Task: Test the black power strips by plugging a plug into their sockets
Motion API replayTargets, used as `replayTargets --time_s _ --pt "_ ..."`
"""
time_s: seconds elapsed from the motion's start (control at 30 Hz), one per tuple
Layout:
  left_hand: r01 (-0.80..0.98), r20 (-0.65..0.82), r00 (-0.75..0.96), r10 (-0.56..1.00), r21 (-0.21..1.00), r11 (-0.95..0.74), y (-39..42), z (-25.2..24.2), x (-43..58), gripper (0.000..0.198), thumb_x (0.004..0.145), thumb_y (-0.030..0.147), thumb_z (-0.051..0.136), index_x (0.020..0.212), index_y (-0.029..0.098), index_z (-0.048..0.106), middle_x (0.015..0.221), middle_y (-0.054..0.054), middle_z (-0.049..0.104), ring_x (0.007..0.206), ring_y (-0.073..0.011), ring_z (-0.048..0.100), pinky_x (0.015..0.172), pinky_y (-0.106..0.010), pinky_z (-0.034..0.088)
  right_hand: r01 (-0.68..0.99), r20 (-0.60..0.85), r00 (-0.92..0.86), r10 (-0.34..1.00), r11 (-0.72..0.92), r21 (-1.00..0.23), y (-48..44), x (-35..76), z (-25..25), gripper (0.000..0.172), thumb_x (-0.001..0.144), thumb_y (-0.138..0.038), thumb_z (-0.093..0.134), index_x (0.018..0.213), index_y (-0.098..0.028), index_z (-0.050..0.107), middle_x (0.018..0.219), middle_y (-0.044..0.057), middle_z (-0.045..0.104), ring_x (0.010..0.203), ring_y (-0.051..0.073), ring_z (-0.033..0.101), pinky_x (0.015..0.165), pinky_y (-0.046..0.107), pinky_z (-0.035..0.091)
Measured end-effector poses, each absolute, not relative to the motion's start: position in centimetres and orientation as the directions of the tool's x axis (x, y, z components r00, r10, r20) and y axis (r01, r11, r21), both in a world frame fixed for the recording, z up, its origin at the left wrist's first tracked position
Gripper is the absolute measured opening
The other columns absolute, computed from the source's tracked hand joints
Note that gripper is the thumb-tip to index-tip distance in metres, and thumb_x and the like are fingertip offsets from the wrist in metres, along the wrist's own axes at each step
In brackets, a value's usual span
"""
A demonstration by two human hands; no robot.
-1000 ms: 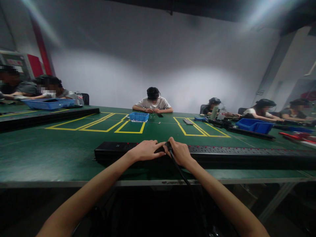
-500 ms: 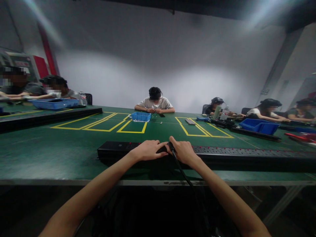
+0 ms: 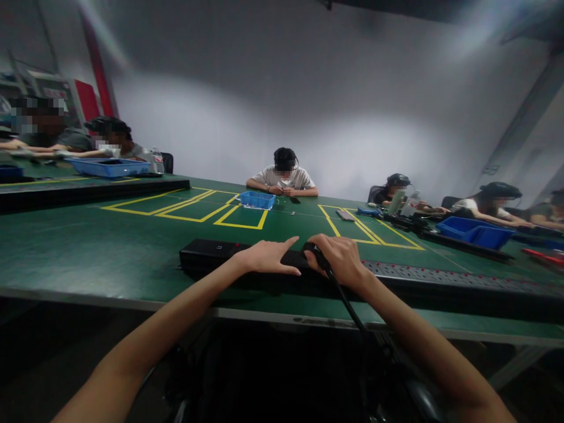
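Note:
A long black power strip (image 3: 207, 252) with rows of sockets and small red dots lies across the table near its front edge. My left hand (image 3: 264, 257) lies over its left part, thumb and index finger spread apart; its other fingers are partly hidden. My right hand (image 3: 339, 258), just to the right, is closed around a black plug (image 3: 321, 256) at the strip's top. From the plug a black cable (image 3: 348, 302) runs down over the table edge. Whether the plug's pins sit in a socket is hidden by my hand.
On the green table (image 3: 132, 252), marked with yellow tape, are a blue basket (image 3: 258, 200), a phone (image 3: 345, 215) and a blue bin (image 3: 476, 232). A person (image 3: 284, 176) sits opposite; other people work at both sides. Another black strip (image 3: 97, 192) lies at left.
My left hand's index finger and thumb have come away from the plug and spread apart. My right hand still holds the plug. The view has tilted slightly.

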State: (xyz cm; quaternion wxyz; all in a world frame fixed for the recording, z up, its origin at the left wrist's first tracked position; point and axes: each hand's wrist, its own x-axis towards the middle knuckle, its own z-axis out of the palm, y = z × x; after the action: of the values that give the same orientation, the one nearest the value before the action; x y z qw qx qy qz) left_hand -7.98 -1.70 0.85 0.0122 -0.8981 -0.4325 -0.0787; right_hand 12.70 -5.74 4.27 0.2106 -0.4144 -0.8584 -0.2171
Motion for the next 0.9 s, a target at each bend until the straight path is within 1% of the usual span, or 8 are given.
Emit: replayTargets --time_s 0.13,0.2,0.27,0.4,0.5,0.6,0.77,0.9 --pt "0.804 0.082 0.584 0.808 0.074 -0.589 -1.3 1.4 -9.9 0.081 0.064 0.077 0.043 0.124 0.024 0.041 0.11 -0.009 0.061 0.096 -0.0292 0.057 0.078 -0.033 0.039 0.816 0.512 -0.552 0.658 0.552 0.171 -4.1 10.8 4.3 0.036 0.09 -0.043 0.025 0.104 -0.02 0.048 0.082 0.005 0.064 0.07 0.016 0.058 0.056 0.024 0.027" --pt "0.804 0.055 0.586 0.808 0.085 -0.589 -1.3 1.5 -10.4 0.073 0.063 0.076 0.045 0.115 0.025 0.05 0.105 -0.006 0.063 0.092 -0.0265 0.059 0.077 -0.03 0.039 0.817 0.462 -0.558 0.689 0.553 0.161 -2.9 9.7 3.7 0.033 0.089 -0.045 0.03 0.102 -0.021 0.048 0.075 0.003 0.064 0.067 0.017 0.058 0.055 0.023 0.026" --pt "0.801 0.039 0.59 0.806 0.096 -0.591 -1.2 1.5 -10.6 0.07 0.063 0.075 0.046 0.111 0.025 0.052 0.102 -0.004 0.064 0.088 -0.0248 0.06 0.076 -0.029 0.039 0.815 0.402 -0.568 0.718 0.559 0.152 -1.7 8.9 3.1 0.03 0.088 -0.045 0.033 0.101 -0.023 0.048 0.072 0.001 0.063 0.065 0.016 0.058 0.054 0.022 0.026" --pt "0.804 0.024 0.585 0.811 0.114 -0.583 -0.9 1.3 -10.5 0.071 0.062 0.077 0.044 0.107 0.023 0.054 0.095 -0.005 0.065 0.083 -0.0253 0.061 0.073 -0.029 0.04 0.814 0.284 -0.579 0.765 0.564 0.139 0.4 8.3 3.3 0.029 0.088 -0.044 0.032 0.096 -0.025 0.052 0.079 0.0 0.064 0.068 0.015 0.058 0.052 0.021 0.028" --pt "0.809 0.034 0.575 0.818 0.123 -0.574 -0.8 1.0 -10.5 0.074 0.061 0.078 0.043 0.109 0.022 0.052 0.1 -0.007 0.064 0.089 -0.0273 0.059 0.075 -0.031 0.039 0.816 0.206 -0.579 0.789 0.56 0.146 1.7 8.6 4.3 0.031 0.088 -0.043 0.031 0.088 -0.025 0.056 0.084 0.0 0.064 0.07 0.015 0.059 0.054 0.02 0.029" --pt "0.81 0.05 0.571 0.819 0.126 -0.573 -0.8 0.9 -10.5 0.075 0.061 0.079 0.043 0.109 0.022 0.051 0.104 -0.008 0.062 0.092 -0.0285 0.058 0.075 -0.032 0.039 0.835 0.201 -0.548 0.812 0.518 0.185 1.8 8.9 4.8 0.036 0.09 -0.04 0.026 0.087 -0.023 0.057 0.086 0.004 0.064 0.074 0.017 0.06 0.057 0.022 0.031" --pt "0.799 0.052 0.584 0.81 0.143 -0.584 -1.0 1.0 -10.4 0.067 0.062 0.077 0.044 0.101 0.023 0.055 0.095 -0.005 0.064 0.085 -0.0253 0.059 0.072 -0.03 0.039 0.82 0.252 -0.564 0.786 0.497 0.283 -1.1 8.8 4.0 0.035 0.09 -0.04 0.025 0.104 -0.02 0.05 0.09 0.011 0.064 0.082 0.024 0.06 0.064 0.028 0.032" --pt "0.781 0.052 0.604 0.795 0.16 -0.604 -1.1 1.0 -10.5 0.063 0.067 0.073 0.045 0.103 0.022 0.054 0.098 -0.004 0.063 0.086 -0.0219 0.058 0.075 -0.031 0.039 0.777 0.235 -0.617 0.751 0.535 0.33 -3.1 8.1 3.1 0.029 0.087 -0.039 0.033 0.107 -0.021 0.045 0.093 0.011 0.065 0.083 0.025 0.06 0.066 0.029 0.033"
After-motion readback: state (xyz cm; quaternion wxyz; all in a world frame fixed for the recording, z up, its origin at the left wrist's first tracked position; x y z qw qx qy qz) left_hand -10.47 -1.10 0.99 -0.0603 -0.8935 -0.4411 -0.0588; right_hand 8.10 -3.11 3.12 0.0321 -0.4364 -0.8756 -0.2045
